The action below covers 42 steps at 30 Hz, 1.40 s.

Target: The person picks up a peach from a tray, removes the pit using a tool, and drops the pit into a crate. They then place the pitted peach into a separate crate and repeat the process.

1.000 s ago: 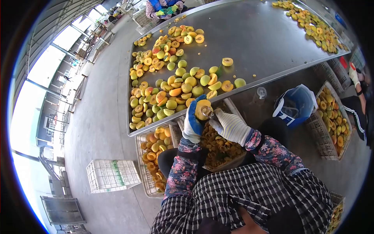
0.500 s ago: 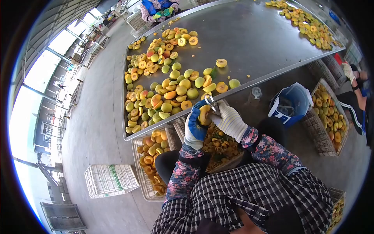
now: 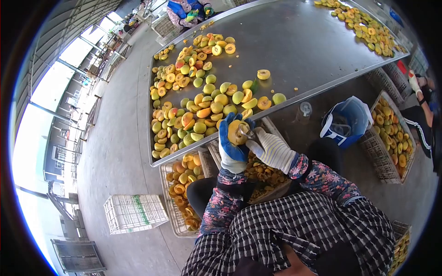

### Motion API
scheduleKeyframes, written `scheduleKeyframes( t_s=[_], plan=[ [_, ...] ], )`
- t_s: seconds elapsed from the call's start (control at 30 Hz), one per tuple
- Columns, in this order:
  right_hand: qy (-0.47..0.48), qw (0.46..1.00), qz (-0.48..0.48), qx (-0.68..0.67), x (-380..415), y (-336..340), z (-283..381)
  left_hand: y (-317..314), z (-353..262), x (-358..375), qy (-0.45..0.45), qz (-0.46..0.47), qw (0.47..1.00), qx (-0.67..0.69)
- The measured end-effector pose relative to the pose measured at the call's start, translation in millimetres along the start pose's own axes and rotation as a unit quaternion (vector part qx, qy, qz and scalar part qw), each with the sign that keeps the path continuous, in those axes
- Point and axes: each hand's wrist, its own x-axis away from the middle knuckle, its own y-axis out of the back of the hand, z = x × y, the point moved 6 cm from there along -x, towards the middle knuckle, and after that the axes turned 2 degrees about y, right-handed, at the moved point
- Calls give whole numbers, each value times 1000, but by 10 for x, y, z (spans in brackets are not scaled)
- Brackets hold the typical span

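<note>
My left hand [image 3: 231, 149], in a blue and white glove, cups a yellow fruit half [image 3: 238, 132] with its cut face turned up. In my right hand [image 3: 272, 149], gloved in striped white, is a small metal tool [image 3: 248, 133] whose end touches the cut face. Both hands are just off the near edge of the metal table [image 3: 294, 50], above a crate of fruit pieces [image 3: 264, 175]. Many halved fruits [image 3: 214, 107] lie on the table close beyond my hands.
A crate of fruit halves [image 3: 182, 184] and a white crate [image 3: 134, 214] stand at left. On the right are a blue bucket [image 3: 343, 126], a clear container [image 3: 305, 110] and a full crate [image 3: 393, 138]. Co-workers [image 3: 189, 11] are at the far side and far right.
My left hand has turned the fruit half so its cut face shows. The tool has moved down onto that face, and my right hand has shifted slightly down and right.
</note>
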Motion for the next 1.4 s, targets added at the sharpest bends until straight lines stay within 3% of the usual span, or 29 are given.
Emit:
scheduleKeyframes(
  t_s=[0.2, 0.37, 0.4, 0.43, 0.47, 0.53, 0.57, 0.67, 0.73, 0.8, 0.9, 0.93, 0.97, 1.03, 1.1, 1.13, 1.17, 1.2, 1.27, 1.4],
  plan=[
    [-14, 999, 39, 7, 49, -103, 5, -5, 66, 65, -29, -36, 999, -13],
    [52, 996, -21, -75, 114, -259, -76, 19, 15, 94, -121, 18, 973, -196],
    [38, 998, 14, -47, 116, -275, -83, 42, 19, 129, -133, 17, 963, -234],
    [22, 998, 51, -23, 108, -256, -70, 34, 14, 121, -83, 52, 975, -201],
    [14, 996, 85, 5, 86, -228, -44, 54, 30, 128, -40, 2, 998, -50],
    [20, 996, 89, 3, 50, -152, -3, 139, 36, 74, -36, -5, 999, -24],
    [15, 994, 107, 14, 56, -166, -36, 56, -29, 125, -112, 51, 963, -240],
    [14, 993, 113, -35, 103, -306, -137, 101, -25, 96, 10, 22, 997, -76],
    [49, 987, 73, -138, 100, -357, -135, 119, -41, 103, 13, 10, 998, -66],
    [24, 981, 115, -153, 98, -394, -223, 190, -34, 108, 7, 25, 996, -90],
    [8, 980, 159, -116, 60, -294, -245, 195, -104, 81, -36, 95, 959, -266],
    [7, 981, 169, -91, 27, -233, -227, 113, -149, 76, -72, 110, 930, -344],
    [22, 992, 110, -54, 32, -155, -185, 5, -198, 100, -129, 116, 874, -453],
    [-16, 995, 73, -63, 62, -228, -210, 95, -103, 78, -169, 73, 892, -413],
    [-23, 996, 39, -79, 117, -492, -400, 224, -21, -18, -116, -26, 969, -218],
    [-24, 987, 31, -156, 121, -541, -393, 272, 34, -27, -84, -75, 987, -114],
    [-23, 972, 23, -232, 115, -598, -384, 221, 4, 9, -115, -95, 965, -218],
    [-21, 952, 15, -306, 94, -604, -352, 203, 11, 16, -127, -99, 963, -218],
    [-6, 983, 51, -177, 120, -523, -355, 199, 27, 43, -149, -107, 958, -222],
    [14, 994, 105, -14, 133, -347, -271, 274, -9, -4, -78, -52, 954, -285]
  ],
)
